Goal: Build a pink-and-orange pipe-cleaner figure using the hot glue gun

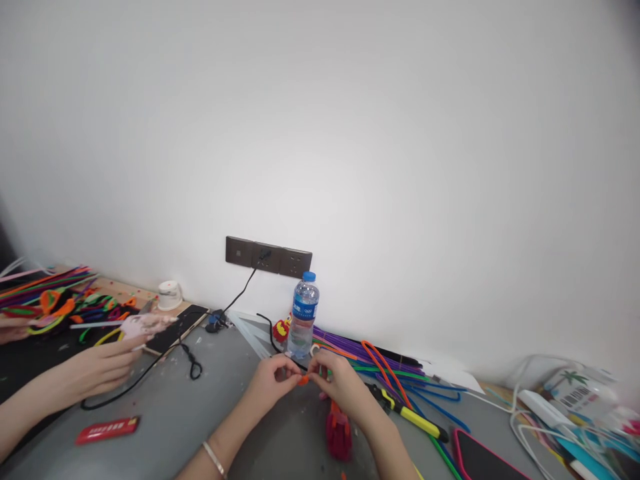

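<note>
My left hand (275,383), with a bracelet on the wrist, pinches a small orange piece of pipe cleaner (303,380) between thumb and forefinger. From the other side, the fingertips of my right hand (335,380) close on the same orange piece. Most of it is hidden by the fingers. Just behind my hands stands a water bottle (303,323) with a blue cap, and a small red and yellow figure (281,329) sits beside it. Below my right hand lies a dark pink object (339,433) whose kind I cannot make out.
Pipe cleaners (385,367) and a yellow-black tool (417,421) lie to the right, near a pink-rimmed phone (483,457). At left, another person's hand (100,373) holds a pale pink object (140,325). A red lighter (107,430) and a black cable (150,365) lie on the table.
</note>
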Demonstrator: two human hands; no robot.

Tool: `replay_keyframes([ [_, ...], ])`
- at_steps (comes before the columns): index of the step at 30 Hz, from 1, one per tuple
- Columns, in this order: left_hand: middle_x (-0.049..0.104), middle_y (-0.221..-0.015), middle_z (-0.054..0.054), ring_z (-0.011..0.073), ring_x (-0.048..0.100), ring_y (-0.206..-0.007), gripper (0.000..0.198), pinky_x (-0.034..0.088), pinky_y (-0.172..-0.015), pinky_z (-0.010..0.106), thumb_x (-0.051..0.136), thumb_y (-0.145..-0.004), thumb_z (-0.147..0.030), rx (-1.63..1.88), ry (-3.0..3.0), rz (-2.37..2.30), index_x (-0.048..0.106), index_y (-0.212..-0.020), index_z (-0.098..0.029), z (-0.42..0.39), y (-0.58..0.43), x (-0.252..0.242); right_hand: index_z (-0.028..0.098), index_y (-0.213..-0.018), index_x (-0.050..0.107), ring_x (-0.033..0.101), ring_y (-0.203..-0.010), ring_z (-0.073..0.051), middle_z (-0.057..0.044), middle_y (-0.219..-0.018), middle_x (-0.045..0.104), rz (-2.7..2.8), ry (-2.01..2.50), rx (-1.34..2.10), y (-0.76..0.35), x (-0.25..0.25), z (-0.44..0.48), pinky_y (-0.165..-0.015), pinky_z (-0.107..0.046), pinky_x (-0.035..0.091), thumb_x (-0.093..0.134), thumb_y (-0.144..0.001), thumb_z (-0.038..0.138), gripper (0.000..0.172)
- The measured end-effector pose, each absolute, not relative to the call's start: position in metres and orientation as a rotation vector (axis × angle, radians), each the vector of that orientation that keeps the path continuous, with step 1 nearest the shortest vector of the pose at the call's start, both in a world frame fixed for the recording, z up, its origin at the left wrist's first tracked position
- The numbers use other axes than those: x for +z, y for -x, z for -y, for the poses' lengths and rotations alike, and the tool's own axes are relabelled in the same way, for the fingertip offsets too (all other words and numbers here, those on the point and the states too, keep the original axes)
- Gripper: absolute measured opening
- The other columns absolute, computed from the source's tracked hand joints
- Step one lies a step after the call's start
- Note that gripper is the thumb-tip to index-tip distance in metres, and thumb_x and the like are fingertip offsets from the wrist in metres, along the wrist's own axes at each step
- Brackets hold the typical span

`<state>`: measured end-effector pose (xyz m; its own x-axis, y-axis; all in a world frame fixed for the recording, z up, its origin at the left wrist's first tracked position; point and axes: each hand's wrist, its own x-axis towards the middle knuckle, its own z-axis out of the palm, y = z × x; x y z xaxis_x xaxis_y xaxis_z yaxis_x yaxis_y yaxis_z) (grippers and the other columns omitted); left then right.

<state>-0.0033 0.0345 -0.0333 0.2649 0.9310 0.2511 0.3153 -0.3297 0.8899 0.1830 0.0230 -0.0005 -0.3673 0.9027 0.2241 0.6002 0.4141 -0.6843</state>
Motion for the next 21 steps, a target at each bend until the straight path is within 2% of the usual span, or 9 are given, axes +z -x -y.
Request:
replay_keyframes([
  [5,0.066,-0.065,0.002,0.0141,0.052,-0.059,0.010,0.037,-0.056,0.023,0.062,-0.071,-0.019,1.046,-1.838,-1.137,0.071,-0.068,-0.016,-0.0316,0.0022,-0.0305,0.021,-0.074,0.060,0.054,-0.064,-0.014,0.001,-0.073,0.055,2.116,1.277,0.621,-0.1816,-0.0035,-0.0226,-0.053,-0.021,0.043,0.054,-0.076,0.006,0.016],
  [21,0.061,-0.066,0.000,0.0117,0.048,-0.054,0.008,0.034,-0.052,0.021,0.061,-0.071,-0.014,1.116,-2.027,-1.161,0.068,-0.070,-0.018,-0.0284,0.0012,-0.0286,0.019,-0.072,0.058,0.052,-0.061,-0.013,0.002,-0.069,0.056,2.132,1.298,0.576,-0.1807,-0.0005,-0.0224,-0.056,-0.021,0.037,0.054,-0.075,0.006,0.015],
])
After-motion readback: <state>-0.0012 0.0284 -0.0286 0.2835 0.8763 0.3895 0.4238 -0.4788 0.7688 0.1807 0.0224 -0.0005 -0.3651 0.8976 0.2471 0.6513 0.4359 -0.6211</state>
